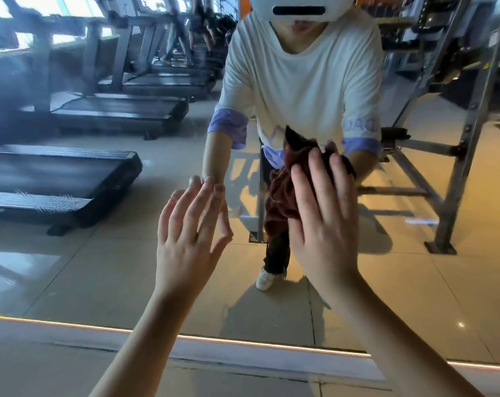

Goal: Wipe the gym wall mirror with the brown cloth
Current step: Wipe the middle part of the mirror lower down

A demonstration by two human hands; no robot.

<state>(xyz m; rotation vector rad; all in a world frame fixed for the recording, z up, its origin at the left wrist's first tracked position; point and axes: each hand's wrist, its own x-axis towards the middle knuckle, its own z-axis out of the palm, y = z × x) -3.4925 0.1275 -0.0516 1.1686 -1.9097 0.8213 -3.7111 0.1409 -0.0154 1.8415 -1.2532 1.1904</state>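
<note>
- I am in the middle of the wiping step. The crumpled brown cloth (280, 196) is pressed against the large gym wall mirror (100, 267), in its lower middle part and well above the bottom edge.
- My right hand (323, 224) lies flat over the cloth with the fingers straight and spread. It pushes the cloth onto the glass and is not gripping it. A bunch of fabric sticks out past my fingertips and another hangs to the left of my palm.
- My left hand (185, 239) is also flat, with straight fingers, and holds nothing. Its fingertips seem to touch the glass just left of the cloth, meeting their own reflection. The two hands are apart and do not touch.
- Next, I judge, I need to sweep the cloth across the glass under steady palm pressure, keeping the loose folds tucked in so they don't drag or slip free.
- My left hand sits right beside the cloth, so it would block a leftward stroke and may leave finger marks. It should lift away first.
- The glass reflects a row of black treadmills (114, 110) on the left and a grey metal rack frame (466, 138) on the right.
- A thin glowing light strip (243, 342) runs along the mirror's bottom edge, with the pale tiled floor (71, 368) below it.
</note>
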